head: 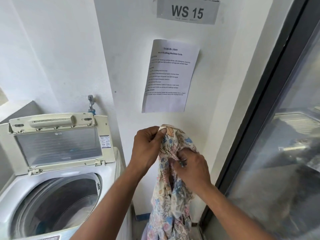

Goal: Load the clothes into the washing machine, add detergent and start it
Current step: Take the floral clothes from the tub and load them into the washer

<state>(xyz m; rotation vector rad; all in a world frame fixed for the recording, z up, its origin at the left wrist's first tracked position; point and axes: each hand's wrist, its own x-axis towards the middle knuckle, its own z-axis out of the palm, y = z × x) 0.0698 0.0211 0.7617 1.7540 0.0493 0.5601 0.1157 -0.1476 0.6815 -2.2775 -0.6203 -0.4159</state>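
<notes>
A grey sign (187, 12) reading "WS 15" is fixed to the white wall (131, 49) at 12 o'clock. Just below it, near the centre, hangs a printed sheet (168, 76) headed "TASK ID: 3569" and "Start Washing Machine Cycle"; its smaller lines are too blurred to read. A metal tap (90, 102) juts from the wall at 9 o'clock. A dark-framed glass door (284, 104) fills the side from 1 to 5 o'clock, its pane showing dim reflections.
</notes>
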